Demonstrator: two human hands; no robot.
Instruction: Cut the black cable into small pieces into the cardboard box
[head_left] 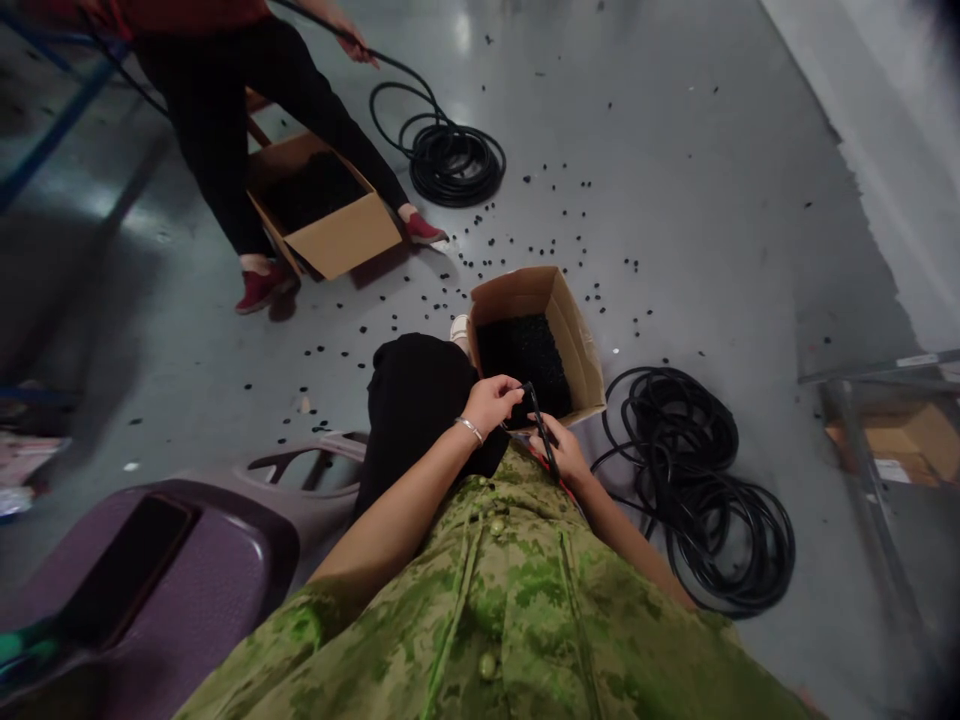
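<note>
Over the near edge of an open cardboard box [581, 350], my two hands work close together. My left hand [491, 402], with a silver bracelet at the wrist, is closed in a pinch at the upper end of a thin black hose [546, 437]. Fingers of my right hand [561, 447] are curled round the same hose just below. Something red-orange shows beside the right hand, mostly hidden, so I cannot make out its kind. Many small black pieces [525, 350] fill much of the box.
Coiled black hose [682, 430] lies on the floor at my right. Ahead, another person handles a hose leading to a second coil [457, 165], with a cardboard box [345, 235] between their legs. Black bits dot the floor. A purple stool [225, 560] bears a phone [135, 570].
</note>
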